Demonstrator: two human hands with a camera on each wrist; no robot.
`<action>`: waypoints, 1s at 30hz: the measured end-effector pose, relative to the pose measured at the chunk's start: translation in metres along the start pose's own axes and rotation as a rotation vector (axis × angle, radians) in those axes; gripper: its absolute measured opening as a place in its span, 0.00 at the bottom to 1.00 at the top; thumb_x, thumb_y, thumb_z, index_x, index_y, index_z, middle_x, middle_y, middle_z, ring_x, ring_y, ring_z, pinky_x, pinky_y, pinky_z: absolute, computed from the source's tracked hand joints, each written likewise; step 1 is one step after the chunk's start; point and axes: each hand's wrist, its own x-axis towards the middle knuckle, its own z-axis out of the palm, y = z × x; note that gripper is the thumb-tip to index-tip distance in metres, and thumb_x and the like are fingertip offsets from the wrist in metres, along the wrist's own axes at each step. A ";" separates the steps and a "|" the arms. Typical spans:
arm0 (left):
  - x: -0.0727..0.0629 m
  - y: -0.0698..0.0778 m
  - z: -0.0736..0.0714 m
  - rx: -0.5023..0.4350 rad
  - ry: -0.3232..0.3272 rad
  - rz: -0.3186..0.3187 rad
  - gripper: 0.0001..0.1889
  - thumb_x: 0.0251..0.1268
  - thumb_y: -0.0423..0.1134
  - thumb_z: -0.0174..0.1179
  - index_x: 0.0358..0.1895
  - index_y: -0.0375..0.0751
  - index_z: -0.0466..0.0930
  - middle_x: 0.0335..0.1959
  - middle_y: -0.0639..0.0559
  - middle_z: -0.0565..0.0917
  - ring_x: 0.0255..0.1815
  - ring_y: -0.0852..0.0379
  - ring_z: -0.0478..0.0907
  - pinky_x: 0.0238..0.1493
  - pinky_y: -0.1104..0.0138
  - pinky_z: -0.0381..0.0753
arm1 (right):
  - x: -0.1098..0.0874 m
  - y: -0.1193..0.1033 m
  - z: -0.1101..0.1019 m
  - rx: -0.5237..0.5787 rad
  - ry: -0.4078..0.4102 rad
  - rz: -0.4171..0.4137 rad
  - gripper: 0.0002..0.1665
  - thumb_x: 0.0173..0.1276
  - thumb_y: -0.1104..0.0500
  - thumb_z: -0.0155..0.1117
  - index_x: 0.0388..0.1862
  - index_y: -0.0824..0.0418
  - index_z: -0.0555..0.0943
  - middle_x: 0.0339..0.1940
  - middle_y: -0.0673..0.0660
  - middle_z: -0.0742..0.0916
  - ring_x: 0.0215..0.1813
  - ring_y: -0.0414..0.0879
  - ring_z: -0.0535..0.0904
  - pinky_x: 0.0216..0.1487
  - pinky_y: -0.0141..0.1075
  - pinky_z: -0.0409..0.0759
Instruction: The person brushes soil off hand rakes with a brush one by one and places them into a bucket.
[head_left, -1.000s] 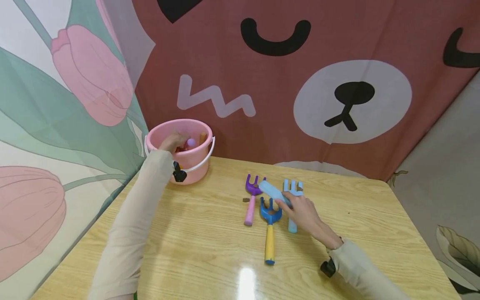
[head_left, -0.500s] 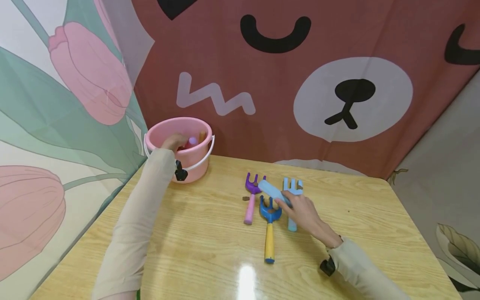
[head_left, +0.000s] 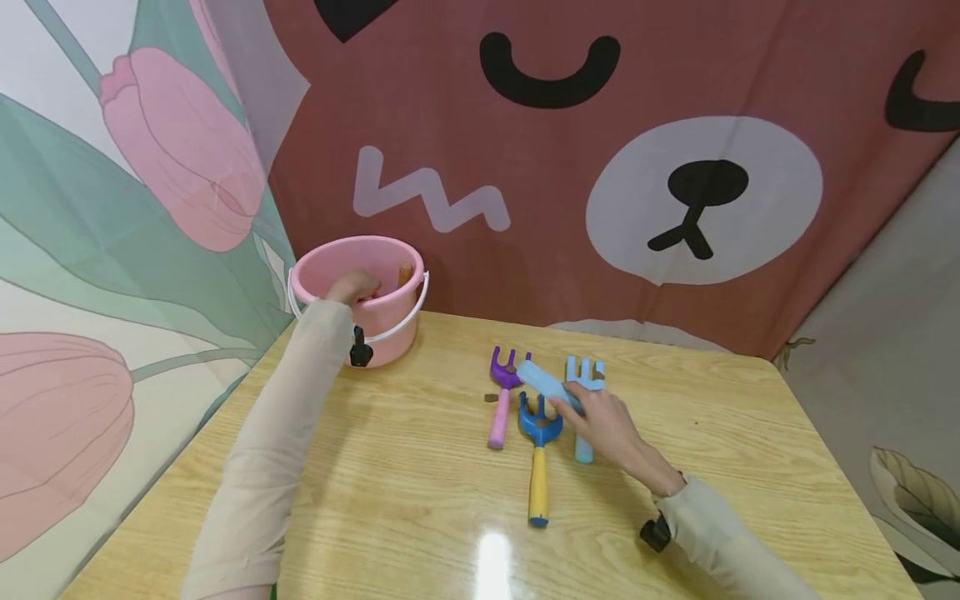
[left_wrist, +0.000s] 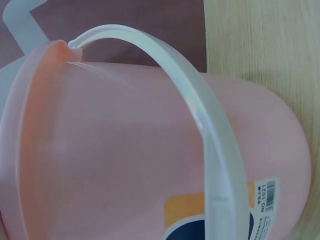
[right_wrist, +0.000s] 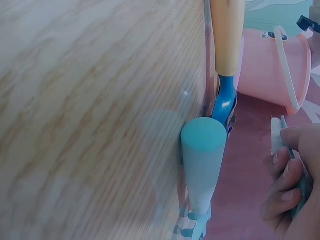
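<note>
My left hand (head_left: 352, 287) reaches down into a pink bucket (head_left: 393, 350) at the table's back left; its fingertips and whatever they touch are hidden inside. In the left wrist view the bucket's outer wall (left_wrist: 120, 135) and white handle (left_wrist: 220, 150) fill the frame. My right hand (head_left: 611, 425) holds a light blue brush (head_left: 543, 382) above the toy forks; its white bristles (right_wrist: 276, 135) show in the right wrist view. Below lie a purple fork with a pink handle (head_left: 498, 421), a blue fork with a yellow handle (head_left: 539, 483), and a light blue fork (head_left: 585, 450).
Small brown bits lie about the fork tines, one brown piece (head_left: 491, 398) left of the purple fork. An orange-brown stick (head_left: 405, 273) stands inside the bucket. A bear-print cloth (head_left: 450, 275) hangs right behind the wooden table (head_left: 390, 500).
My left hand has shifted slightly right inside the bucket. A round light purple end that showed beside it is no longer visible. My right hand and brush stay in place.
</note>
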 end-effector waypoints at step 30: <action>-0.027 0.004 -0.003 -0.001 0.493 0.314 0.17 0.69 0.37 0.50 0.19 0.40 0.69 0.17 0.51 0.75 0.16 0.59 0.67 0.19 0.69 0.64 | -0.007 0.003 -0.007 0.022 -0.002 0.024 0.24 0.75 0.49 0.60 0.54 0.69 0.81 0.08 0.42 0.63 0.11 0.31 0.50 0.14 0.29 0.53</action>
